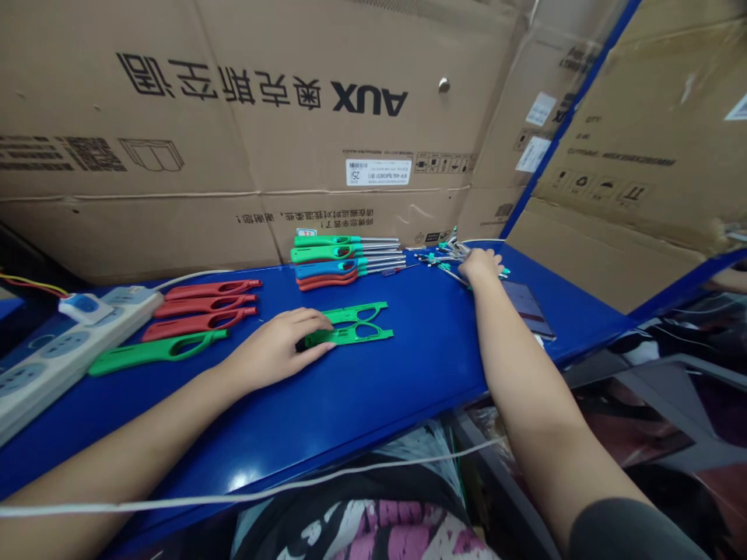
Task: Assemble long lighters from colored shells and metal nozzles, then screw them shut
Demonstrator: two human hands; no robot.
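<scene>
My left hand (289, 346) rests on the blue table, its thumb and fingers closed around the near end of a green lighter casing half (365, 334). Right behind lies a second green casing half (355, 313), touching or nearly touching my fingers. Farther right, my right hand (482, 266) reaches into a loose pile of metal lighter tubes with teal ends (443, 257). Its fingers curl downward, and whatever they pinch is hidden. Between the hands, toward the back, a stack of lighters (327, 268) in green, blue and red has its metal tubes pointing right.
Several red casing pieces (201, 306) and a green one (157, 354) lie left, beside a white power strip (75, 350). A dark flat phone-like device (528, 307) lies near my right forearm. Cardboard (233, 155) walls the back. A white cable (250, 496) crosses in front.
</scene>
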